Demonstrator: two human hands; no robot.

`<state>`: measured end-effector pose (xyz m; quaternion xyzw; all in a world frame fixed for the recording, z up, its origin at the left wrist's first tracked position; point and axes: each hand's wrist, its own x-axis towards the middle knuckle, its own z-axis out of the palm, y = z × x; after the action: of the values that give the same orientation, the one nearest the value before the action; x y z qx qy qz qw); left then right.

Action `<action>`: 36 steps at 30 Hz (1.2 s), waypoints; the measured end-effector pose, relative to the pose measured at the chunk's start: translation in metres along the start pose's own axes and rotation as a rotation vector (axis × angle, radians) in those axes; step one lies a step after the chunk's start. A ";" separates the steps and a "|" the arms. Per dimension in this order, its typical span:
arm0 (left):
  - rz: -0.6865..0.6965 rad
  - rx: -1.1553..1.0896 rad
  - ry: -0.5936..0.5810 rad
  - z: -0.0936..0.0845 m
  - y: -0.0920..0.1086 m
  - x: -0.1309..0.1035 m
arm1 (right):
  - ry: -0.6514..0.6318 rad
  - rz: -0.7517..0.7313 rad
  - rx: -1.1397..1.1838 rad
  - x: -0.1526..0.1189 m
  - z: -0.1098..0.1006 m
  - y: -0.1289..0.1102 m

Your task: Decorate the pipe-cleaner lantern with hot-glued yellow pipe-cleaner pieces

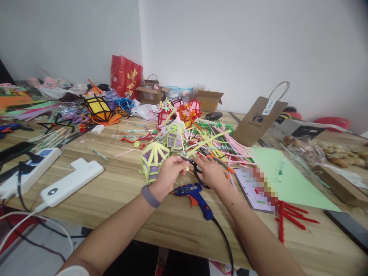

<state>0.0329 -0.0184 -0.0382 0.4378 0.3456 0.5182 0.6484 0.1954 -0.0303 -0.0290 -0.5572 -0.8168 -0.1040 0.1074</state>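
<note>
My left hand (170, 172) is closed in a pinch, with a small pale yellow piece of pipe cleaner (187, 168) showing at the fingertips. Black-handled scissors (196, 171) are in my right hand (212, 169), their blades pointing at the left fingertips. Just behind my left hand stands a yellow and purple pipe-cleaner lantern (153, 159). A similar lantern (175, 136) with a pink top is farther back. Below both hands lies a blue glue gun (198, 197) with an orange trigger. Orange-handled pliers (222, 163) rest beyond my right hand.
Loose pipe cleaners (212, 142) cover the table's middle. At left are a white power bank (71, 182) and a power strip (31, 172). A tablet (248, 188), green sheet (287, 176), red pipe cleaners (290, 214), phone (349, 230) and paper bag (254, 120) occupy the right.
</note>
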 end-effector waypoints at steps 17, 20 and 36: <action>-0.080 -0.082 0.013 0.001 0.000 0.001 | 0.072 0.018 0.103 -0.001 0.006 0.013; -0.056 -0.103 0.041 0.001 -0.002 0.001 | 0.194 0.237 0.179 0.000 0.004 0.022; -0.030 -0.130 -0.029 0.002 -0.001 -0.009 | -0.087 0.184 0.262 0.014 0.025 0.001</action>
<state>0.0328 -0.0272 -0.0386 0.3969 0.3083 0.5235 0.6880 0.1900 -0.0104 -0.0486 -0.6150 -0.7727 0.0379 0.1525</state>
